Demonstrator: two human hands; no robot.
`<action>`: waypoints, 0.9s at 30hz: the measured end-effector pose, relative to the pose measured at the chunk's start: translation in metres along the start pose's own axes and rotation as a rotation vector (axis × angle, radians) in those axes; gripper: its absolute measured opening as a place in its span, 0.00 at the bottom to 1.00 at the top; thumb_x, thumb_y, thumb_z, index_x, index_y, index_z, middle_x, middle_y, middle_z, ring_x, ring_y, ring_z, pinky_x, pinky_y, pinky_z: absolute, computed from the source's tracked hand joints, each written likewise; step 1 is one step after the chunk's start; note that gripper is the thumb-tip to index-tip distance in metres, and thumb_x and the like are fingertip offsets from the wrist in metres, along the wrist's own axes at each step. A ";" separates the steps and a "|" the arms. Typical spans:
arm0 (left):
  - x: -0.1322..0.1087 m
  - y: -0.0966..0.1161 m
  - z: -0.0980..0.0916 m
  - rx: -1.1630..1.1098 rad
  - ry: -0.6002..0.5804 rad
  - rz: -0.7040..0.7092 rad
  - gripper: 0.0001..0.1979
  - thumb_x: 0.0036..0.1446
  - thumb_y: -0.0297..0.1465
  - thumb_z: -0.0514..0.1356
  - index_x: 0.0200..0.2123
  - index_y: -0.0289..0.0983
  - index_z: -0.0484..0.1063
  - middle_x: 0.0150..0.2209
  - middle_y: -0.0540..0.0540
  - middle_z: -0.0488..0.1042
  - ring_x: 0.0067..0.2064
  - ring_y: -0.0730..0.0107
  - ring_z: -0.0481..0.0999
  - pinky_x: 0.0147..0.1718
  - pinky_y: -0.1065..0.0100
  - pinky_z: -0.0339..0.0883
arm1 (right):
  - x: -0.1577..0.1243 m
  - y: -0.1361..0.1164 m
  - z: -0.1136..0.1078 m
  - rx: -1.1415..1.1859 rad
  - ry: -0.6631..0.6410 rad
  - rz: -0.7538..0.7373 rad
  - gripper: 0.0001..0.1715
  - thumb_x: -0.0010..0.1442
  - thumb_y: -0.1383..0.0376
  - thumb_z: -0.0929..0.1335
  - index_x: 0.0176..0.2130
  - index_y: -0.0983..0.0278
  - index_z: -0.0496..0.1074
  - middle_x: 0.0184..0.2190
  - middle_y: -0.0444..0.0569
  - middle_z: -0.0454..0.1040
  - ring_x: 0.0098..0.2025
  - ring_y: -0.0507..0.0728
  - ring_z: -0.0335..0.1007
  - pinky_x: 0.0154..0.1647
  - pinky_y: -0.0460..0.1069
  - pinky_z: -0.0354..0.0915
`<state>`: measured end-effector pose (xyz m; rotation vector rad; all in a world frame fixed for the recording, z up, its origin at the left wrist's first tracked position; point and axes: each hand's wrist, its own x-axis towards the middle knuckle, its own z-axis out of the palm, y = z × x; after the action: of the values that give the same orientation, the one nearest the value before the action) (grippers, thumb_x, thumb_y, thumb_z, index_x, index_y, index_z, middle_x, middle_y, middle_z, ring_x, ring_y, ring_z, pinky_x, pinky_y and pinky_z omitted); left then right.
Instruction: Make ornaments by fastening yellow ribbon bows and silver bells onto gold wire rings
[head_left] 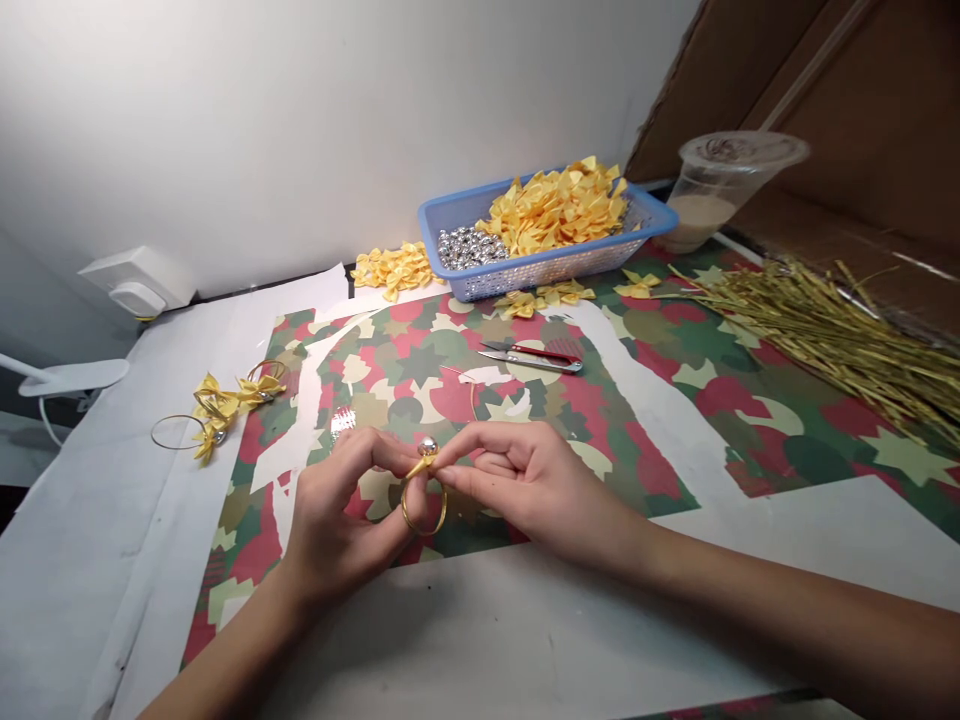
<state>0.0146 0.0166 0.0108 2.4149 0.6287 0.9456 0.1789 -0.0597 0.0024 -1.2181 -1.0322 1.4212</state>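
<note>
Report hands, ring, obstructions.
Left hand and right hand pinching yellow ribbon at gold ring. Silver bell above. Thread snips lie beyond, not blocking.

- The wall [300, 120] is bright, seemingly lit from above.
- A soft shadow lies on the table [495, 660], below my left grip [337, 505].
- The silver ball [427, 446] has small glare.
- The cup [699, 212] looks stretched.

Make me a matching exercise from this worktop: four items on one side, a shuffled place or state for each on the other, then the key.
1. gold ring
2. thread snips
3. blue basket
4. plastic cup

A. holds yellow bows and silver beads
B. right of the basket, pale liquid inside
C. at the fingertips of the left hand and right hand
D. lying on the patterned sheet

Pairs: 1-C, 2-D, 3-A, 4-B.
</note>
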 end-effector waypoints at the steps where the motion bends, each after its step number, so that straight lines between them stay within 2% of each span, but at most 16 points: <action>1: 0.000 0.000 0.000 -0.002 -0.003 0.005 0.06 0.51 0.22 0.60 0.27 0.38 0.67 0.23 0.51 0.74 0.24 0.73 0.74 0.24 0.70 0.69 | 0.000 0.000 0.000 0.002 0.000 0.000 0.10 0.56 0.61 0.66 0.32 0.66 0.72 0.14 0.34 0.47 0.17 0.46 0.41 0.18 0.45 0.39; 6: 0.000 0.000 0.000 0.014 -0.007 0.054 0.07 0.49 0.21 0.59 0.27 0.38 0.65 0.21 0.53 0.72 0.23 0.74 0.73 0.23 0.71 0.67 | 0.000 -0.002 0.001 0.008 -0.008 0.024 0.09 0.56 0.62 0.66 0.32 0.66 0.72 0.13 0.33 0.49 0.15 0.45 0.40 0.17 0.44 0.38; 13: -0.002 0.000 0.001 0.008 0.004 0.028 0.08 0.50 0.21 0.58 0.27 0.38 0.64 0.23 0.53 0.72 0.24 0.74 0.72 0.25 0.70 0.68 | 0.000 0.000 0.000 -0.007 -0.012 0.011 0.10 0.56 0.60 0.67 0.32 0.66 0.73 0.12 0.33 0.48 0.15 0.45 0.40 0.17 0.44 0.38; 17: 0.001 0.001 -0.005 0.102 -0.094 -0.013 0.07 0.48 0.23 0.57 0.30 0.39 0.64 0.24 0.52 0.68 0.24 0.73 0.67 0.23 0.70 0.64 | 0.003 0.003 -0.002 -0.026 0.019 0.021 0.13 0.56 0.57 0.67 0.32 0.65 0.72 0.13 0.34 0.50 0.17 0.46 0.42 0.18 0.44 0.40; 20: 0.003 -0.003 -0.014 0.099 -0.123 0.020 0.12 0.47 0.25 0.55 0.38 0.39 0.63 0.30 0.48 0.67 0.31 0.67 0.68 0.28 0.67 0.66 | 0.004 0.004 -0.003 -0.088 0.045 0.016 0.14 0.55 0.56 0.68 0.32 0.65 0.72 0.13 0.33 0.49 0.17 0.46 0.41 0.18 0.44 0.40; 24: 0.001 -0.006 -0.019 -0.023 -0.155 0.028 0.17 0.54 0.26 0.53 0.49 0.39 0.62 0.46 0.40 0.70 0.49 0.58 0.71 0.45 0.60 0.69 | 0.003 0.004 -0.003 -0.199 0.045 -0.013 0.13 0.57 0.57 0.67 0.32 0.66 0.73 0.13 0.34 0.47 0.18 0.46 0.41 0.19 0.44 0.40; 27: 0.000 -0.002 -0.014 -0.092 -0.250 -0.051 0.20 0.55 0.26 0.56 0.52 0.41 0.62 0.47 0.40 0.73 0.49 0.58 0.74 0.43 0.62 0.73 | 0.003 0.003 -0.003 -0.216 0.042 -0.028 0.14 0.56 0.57 0.67 0.32 0.66 0.74 0.14 0.35 0.48 0.18 0.46 0.41 0.20 0.44 0.40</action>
<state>0.0040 0.0215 0.0185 2.3717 0.5396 0.6236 0.1815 -0.0570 -0.0018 -1.3769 -1.1923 1.2813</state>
